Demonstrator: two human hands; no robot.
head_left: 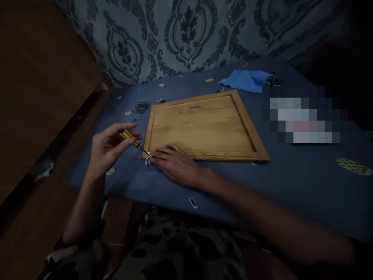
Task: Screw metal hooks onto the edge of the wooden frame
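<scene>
My left hand [112,144] is closed around the yellow and black handle of a screwdriver [129,137]. The screwdriver slants down to the right, its tip at a small metal hook [147,159] on the near left corner of a framed wooden board [198,124]. My right hand [177,163] rests over the board's near edge, with its fingertips at the hook, apparently steadying it; the thumb is hidden. Small dark holes run along the near rail to the right of this hand. The screw itself is too small to make out.
A bundle of dark metal hooks [142,107] lies left of the board, with a small loose hook [136,120] nearer. A blue cloth [247,80] lies behind the board. The patterned blue bed surface [291,186] meets a wooden cabinet [43,77] at left.
</scene>
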